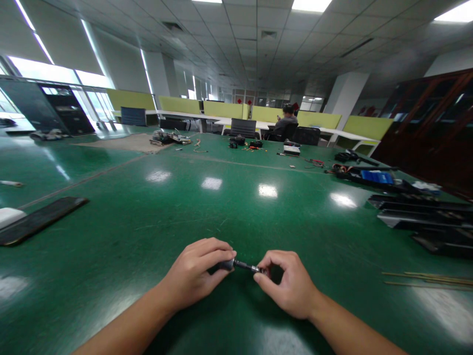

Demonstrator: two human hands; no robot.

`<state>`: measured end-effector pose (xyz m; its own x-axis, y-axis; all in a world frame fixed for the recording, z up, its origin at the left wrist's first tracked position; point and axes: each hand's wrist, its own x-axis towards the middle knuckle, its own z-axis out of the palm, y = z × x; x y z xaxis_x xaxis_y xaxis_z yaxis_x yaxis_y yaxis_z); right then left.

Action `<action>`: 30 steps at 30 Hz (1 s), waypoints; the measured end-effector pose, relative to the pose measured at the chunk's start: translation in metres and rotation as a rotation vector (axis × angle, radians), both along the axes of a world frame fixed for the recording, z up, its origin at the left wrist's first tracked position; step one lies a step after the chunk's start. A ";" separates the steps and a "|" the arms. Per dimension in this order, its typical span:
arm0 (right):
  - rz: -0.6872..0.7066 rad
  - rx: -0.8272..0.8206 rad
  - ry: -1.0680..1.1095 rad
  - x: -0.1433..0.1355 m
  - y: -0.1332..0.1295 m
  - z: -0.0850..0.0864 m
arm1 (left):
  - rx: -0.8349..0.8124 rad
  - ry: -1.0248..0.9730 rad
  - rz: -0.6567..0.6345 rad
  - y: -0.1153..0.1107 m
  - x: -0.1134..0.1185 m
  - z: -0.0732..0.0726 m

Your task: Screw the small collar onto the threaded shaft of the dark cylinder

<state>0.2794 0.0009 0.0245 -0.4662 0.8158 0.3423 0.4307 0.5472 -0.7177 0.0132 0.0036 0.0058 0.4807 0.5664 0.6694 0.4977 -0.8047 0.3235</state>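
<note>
Just above the green tabletop [207, 212], my left hand [201, 268] is closed around the dark grey cylindrical end of a thin black rod [244, 265]. The rod points right, toward my other hand, and its tip is silvery. With thumb and forefinger, my right hand [290, 283] pinches a small reddish and metal piece [263, 270] at that tip. The piece and the rod's tip touch or are joined; I cannot tell which. My left fingers hide most of the grey end, and my right fingers cover much of the small piece.
Black metal channels [421, 219] and thin brass-coloured rods [428, 278] lie at right, with a blue item [377, 176] behind. A long dark bar [40, 222] and a white object [10, 216] are at left. Assorted parts [170, 137] line the far side. A person [286, 123] sits beyond.
</note>
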 end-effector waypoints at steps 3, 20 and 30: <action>-0.001 0.003 0.004 0.000 -0.001 0.000 | -0.002 -0.004 -0.005 0.000 0.000 0.001; -0.002 0.004 -0.001 0.001 -0.001 -0.001 | -0.008 0.004 0.009 0.001 -0.001 -0.001; 0.018 0.011 0.027 0.002 -0.001 0.000 | 0.005 -0.055 0.173 0.006 -0.010 0.010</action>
<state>0.2809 -0.0005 0.0242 -0.4716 0.8033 0.3637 0.4013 0.5628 -0.7226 0.0031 0.0101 0.0154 0.3386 0.6339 0.6953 0.6108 -0.7102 0.3500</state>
